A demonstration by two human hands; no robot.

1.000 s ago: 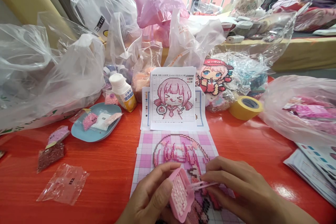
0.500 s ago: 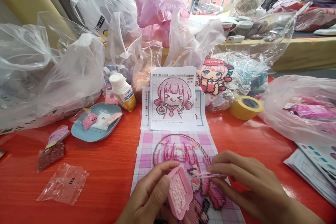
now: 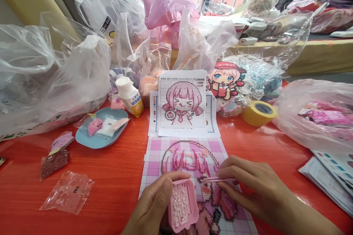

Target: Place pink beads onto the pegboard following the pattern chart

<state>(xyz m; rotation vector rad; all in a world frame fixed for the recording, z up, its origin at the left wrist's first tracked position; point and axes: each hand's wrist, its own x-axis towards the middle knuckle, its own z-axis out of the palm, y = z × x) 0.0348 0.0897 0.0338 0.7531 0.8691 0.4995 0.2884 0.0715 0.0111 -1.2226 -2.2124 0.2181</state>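
Note:
My left hand grips a small pink bead tray that holds many white beads. Pink tweezers are pinched between the thumb and fingers of my right hand. Their tips point left, just above and right of the tray; whether a bead sits in them is too small to tell. Beneath both hands lies a gridded pegboard with a partly filled bead picture in pink, dark brown and black. A printed pattern sheet of a pink-haired character stands behind the board.
At left are a blue plate with bead packets, more bead bags and a crumpled clear bag. A white bottle, yellow tape roll, finished bead figure, plastic bags and papers surround the board.
The bead tray has turned more upright and shifted slightly left, its beads jumbled where they lay in rows. The tweezers have risen slightly, their tips closer together.

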